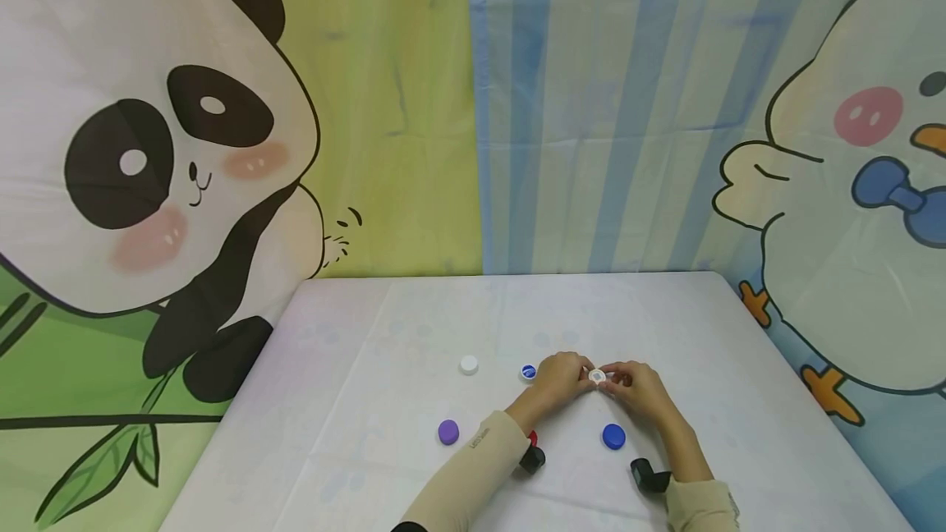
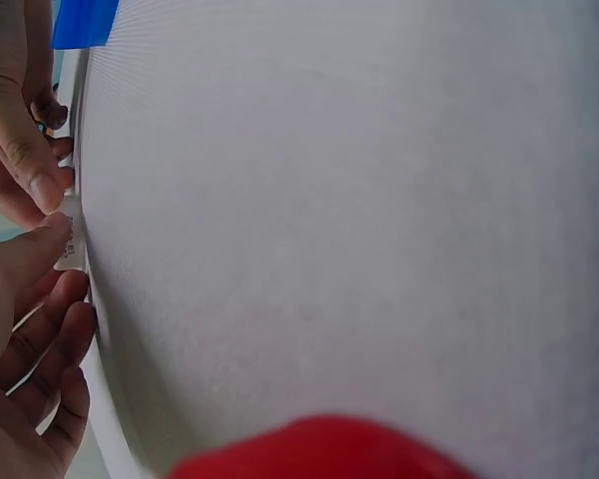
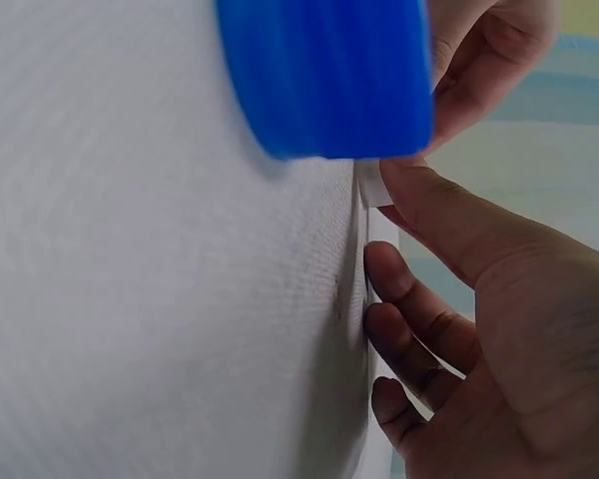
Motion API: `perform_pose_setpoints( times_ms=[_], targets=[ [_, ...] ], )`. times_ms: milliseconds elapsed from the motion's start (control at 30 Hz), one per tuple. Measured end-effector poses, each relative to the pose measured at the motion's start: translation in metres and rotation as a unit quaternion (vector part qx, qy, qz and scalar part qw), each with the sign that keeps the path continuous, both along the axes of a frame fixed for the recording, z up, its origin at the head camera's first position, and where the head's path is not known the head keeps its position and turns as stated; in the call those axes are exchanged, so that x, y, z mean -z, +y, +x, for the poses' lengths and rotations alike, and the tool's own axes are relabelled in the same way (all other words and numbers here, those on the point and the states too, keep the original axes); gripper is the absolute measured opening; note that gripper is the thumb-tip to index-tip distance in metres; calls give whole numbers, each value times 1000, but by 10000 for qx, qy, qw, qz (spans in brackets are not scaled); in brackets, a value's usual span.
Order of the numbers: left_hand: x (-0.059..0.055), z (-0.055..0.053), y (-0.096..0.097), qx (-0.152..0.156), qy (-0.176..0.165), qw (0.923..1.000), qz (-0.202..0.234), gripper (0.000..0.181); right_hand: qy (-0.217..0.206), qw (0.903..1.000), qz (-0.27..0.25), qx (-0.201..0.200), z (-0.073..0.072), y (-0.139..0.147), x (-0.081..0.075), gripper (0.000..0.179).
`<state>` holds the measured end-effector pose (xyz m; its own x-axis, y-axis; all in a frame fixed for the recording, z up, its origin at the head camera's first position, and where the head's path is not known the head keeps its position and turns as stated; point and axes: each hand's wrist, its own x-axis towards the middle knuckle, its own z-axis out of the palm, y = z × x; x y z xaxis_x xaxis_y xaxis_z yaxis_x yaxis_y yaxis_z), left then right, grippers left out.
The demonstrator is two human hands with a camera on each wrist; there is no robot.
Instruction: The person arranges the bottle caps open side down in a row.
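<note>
A small round white bottle cap (image 1: 597, 377) with a grey mark on top sits between my two hands, low at the tabletop. From one side my left hand (image 1: 562, 376) pinches it, thumb and fingertips on its edge. My right hand (image 1: 637, 388) pinches it from the opposite side. In the left wrist view, printed lettering shows on the side of the white cap (image 2: 70, 236). The right wrist view shows my right thumb against the cap, with the other fingers (image 3: 414, 309) curved near the cloth; a blue cap (image 3: 329, 80) partly covers that view.
The blue cap (image 1: 613, 436) lies in front of my hands. Below my left forearm a red cap (image 1: 533, 437) is partly hidden. Leftward lie a blue-and-white cap (image 1: 528, 372), a plain white cap (image 1: 469, 364) and a purple cap (image 1: 447, 432) on the white-covered table (image 1: 355, 401).
</note>
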<state>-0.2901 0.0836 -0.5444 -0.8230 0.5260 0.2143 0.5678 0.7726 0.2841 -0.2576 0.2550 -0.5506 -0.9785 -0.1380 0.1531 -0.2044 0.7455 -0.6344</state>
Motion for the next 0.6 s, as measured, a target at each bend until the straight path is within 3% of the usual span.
perform_pose_setpoints(
  times_ms=[367,467,600],
  targets=[
    [3,-2,2,-43,-120,9999,-85,24,72,9997,195,-84,-2,-1,-2,28],
    [-1,1,1,-28,-370,9991,-193,29,-9,9997,219,-142,0,-2,-4,30],
    [-19,7,-6,61,-949,9930,-703,44,76,9995,248,-195,5,-1,-16,31]
  ],
)
